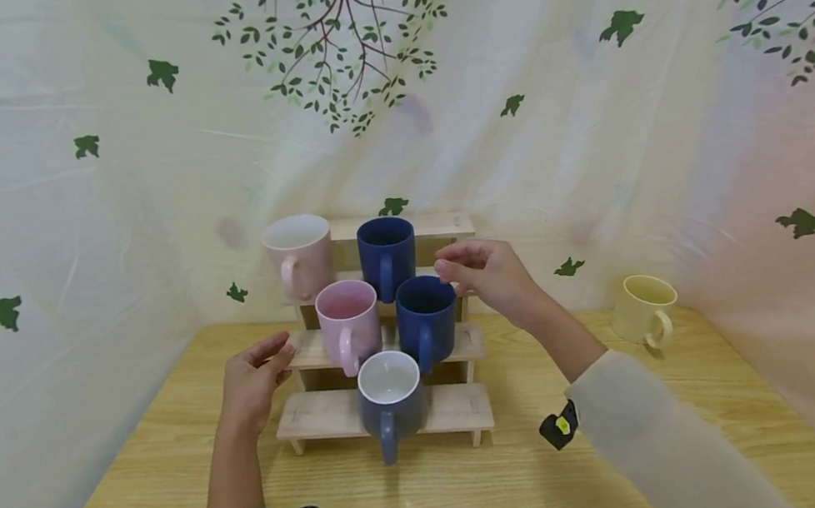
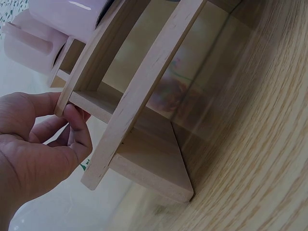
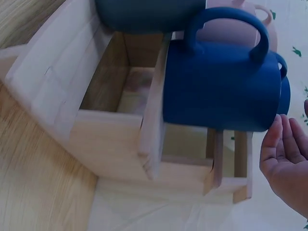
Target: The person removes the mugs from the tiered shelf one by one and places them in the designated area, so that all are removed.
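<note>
A three-step wooden stand (image 1: pixel 462 403) stands on the table with several mugs on it. At the left end of its middle step, my left hand (image 1: pixel 250 385) pinches the board's edge (image 2: pixel 67 91) between thumb and fingers. My right hand (image 1: pixel 493 278) is beside the front navy mug (image 1: pixel 426 319), fingertips by its rim; whether they touch is unclear. Next to that mug sits a pink mug (image 1: pixel 347 319). Up on the top step are a pale pink mug (image 1: pixel 306 261) and another navy mug (image 1: pixel 387 248). A grey-blue mug (image 1: pixel 388 411) with a white inside occupies the bottom step.
A yellow mug (image 1: pixel 637 316) stands apart on the wooden table (image 1: pixel 554 480), to the right near the back. Behind and on both sides hangs a pale curtain (image 1: pixel 591 141) printed with leaves and branches.
</note>
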A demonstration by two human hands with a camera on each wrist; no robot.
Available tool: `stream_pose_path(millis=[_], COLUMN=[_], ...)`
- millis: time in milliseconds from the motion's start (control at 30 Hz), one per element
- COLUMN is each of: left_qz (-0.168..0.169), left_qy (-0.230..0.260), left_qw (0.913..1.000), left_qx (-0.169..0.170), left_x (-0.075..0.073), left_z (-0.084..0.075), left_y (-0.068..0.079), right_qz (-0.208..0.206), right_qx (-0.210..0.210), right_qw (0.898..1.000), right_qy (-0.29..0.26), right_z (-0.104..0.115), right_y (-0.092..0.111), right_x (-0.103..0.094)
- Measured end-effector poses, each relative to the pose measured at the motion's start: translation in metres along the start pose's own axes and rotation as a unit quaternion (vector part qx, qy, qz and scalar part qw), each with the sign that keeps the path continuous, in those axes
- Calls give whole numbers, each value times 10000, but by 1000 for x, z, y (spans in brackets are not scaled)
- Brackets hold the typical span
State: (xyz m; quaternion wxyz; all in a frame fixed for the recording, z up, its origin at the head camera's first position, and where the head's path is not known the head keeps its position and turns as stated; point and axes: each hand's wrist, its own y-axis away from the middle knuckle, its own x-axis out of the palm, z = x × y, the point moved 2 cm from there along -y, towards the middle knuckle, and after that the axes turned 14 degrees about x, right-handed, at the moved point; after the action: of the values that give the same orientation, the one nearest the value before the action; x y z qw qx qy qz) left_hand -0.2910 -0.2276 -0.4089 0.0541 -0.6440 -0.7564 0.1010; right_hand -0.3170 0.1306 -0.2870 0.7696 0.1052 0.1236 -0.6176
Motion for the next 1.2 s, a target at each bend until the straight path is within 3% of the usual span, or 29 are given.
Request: stream_pose_path(millis=[267, 400, 700, 833, 1067, 1200], left_qz=[-34, -31, -32, -10, -23, -47], left_qy=[-17, -31, -57, -51, -37, -60], left_qw=[10000, 10000, 10000, 10000, 10000, 10000], left_qx=[17, 6, -62, -48, -39, -47], left_x=[-1, -2, -3, -3, -5, -6], left_z=[-2, -3, -5, -6, -5, -6], left_y=[5, 6, 11, 12, 15, 17], right_qz=[151, 270, 608, 635, 782, 867], right_qx=[-249, -146, 594, 864, 1421, 1683], right_qw=[9994, 9994, 9964, 9932, 9811, 9685], right_qy=[179, 166, -75, -455, -1058, -1620], right_z=[14, 20, 33, 33, 42, 46], right_y=[0, 0, 2, 0, 3, 6], right_x=[21, 30, 48, 54, 64, 70])
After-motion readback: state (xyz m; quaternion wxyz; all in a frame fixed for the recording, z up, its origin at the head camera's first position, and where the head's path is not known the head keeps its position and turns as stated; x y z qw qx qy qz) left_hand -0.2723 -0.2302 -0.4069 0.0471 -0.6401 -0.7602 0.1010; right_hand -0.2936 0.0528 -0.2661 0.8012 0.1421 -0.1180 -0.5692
